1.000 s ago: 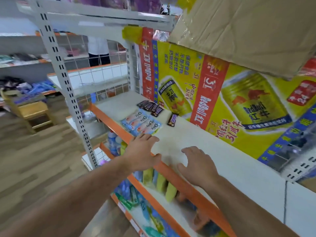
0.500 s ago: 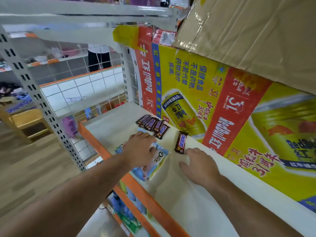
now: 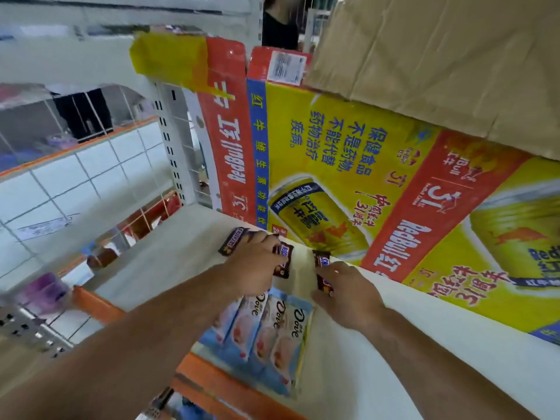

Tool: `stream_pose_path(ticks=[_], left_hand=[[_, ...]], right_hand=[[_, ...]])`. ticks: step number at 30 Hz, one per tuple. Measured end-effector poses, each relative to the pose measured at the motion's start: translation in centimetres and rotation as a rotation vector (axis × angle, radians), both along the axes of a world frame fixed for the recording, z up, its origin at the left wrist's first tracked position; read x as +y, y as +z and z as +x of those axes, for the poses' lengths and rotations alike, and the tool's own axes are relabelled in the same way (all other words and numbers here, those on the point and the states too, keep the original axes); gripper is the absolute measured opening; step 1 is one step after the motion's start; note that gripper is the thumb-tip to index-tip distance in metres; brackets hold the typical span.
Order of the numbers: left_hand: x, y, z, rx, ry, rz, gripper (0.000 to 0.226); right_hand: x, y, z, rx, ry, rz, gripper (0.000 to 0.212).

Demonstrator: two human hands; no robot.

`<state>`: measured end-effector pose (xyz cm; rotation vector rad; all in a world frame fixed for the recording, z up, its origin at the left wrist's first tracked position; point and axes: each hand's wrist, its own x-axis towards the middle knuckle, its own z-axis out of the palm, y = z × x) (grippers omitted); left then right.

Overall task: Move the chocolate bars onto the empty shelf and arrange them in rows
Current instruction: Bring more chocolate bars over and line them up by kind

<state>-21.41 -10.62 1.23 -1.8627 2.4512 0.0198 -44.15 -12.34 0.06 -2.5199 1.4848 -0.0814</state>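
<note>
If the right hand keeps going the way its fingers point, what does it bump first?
The right hand touches the lone Snickers bar; going on, it would probably hit the Red Bull box behind it.

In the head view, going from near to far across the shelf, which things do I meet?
The orange shelf edge → Dove packs → Snickers bars → Red Bull carton.

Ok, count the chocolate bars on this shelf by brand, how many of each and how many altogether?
Snickers bars: at least 3 in view; the left hand covers part of that row.
Dove bars: 4
Total: at least 7
</note>
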Motion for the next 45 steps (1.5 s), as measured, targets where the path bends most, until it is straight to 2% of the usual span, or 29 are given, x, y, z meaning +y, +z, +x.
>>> stream_pose_path(ticks=[6, 11, 16, 21, 25, 27, 31, 35, 41, 45], left_hand=[[-2.6, -0.7, -0.4, 0.107, -0.151, 0.108, 0.07], [-4.5, -0.7, -0.7, 0.19, -0.096, -0.012, 0.059], [-5.4, -0.5, -1.8, 0.111, -0.186, 0.129, 0.071], [-5.9, -0.4, -2.5, 0.191, -0.222, 0.187, 0.053], [-6.0, -0.6, -2.4, 0.272, -0.224, 0.248, 0.055], [-6.0, -0.7, -2.3, 0.298, -0.221, 0.253, 0.047], [-5.6, -0.5, -2.4, 0.354, -0.239, 0.218, 0.033], [-5.1, -0.8, -3.1, 0.491, -0.249, 0.127, 0.031], [-3.1, -0.3, -6.4, 0.583, -0.365, -0.018, 0.029], [-0.8, 0.5, -10.5, 0.625, -0.374, -0.027, 0.027]], right_hand=[[0.5, 0.1, -0.1, 0.021, -0.103, -0.02, 0.03], [1.7, 0.0, -0.7, 0.028, -0.272, -0.026, 0.041], [2.5, 0.0, -1.4, 0.027, -0.407, 0.061, 0.052], [3.6, 0.2, -2.8, 0.045, -0.476, 0.121, 0.051], [4.4, 0.3, -3.4, 0.048, -0.506, 0.129, 0.046], [4.8, 0.2, -3.6, 0.049, -0.529, 0.135, 0.043], [5.7, 0.2, -4.3, 0.08, -0.601, 0.142, 0.031], [6.8, 0.1, -5.7, 0.057, -0.647, 0.134, 0.026], [10.1, 0.4, -9.1, 0.039, -0.613, -0.057, 0.022], [13.0, 0.9, -12.6, 0.008, -0.582, -0.174, 0.022]])
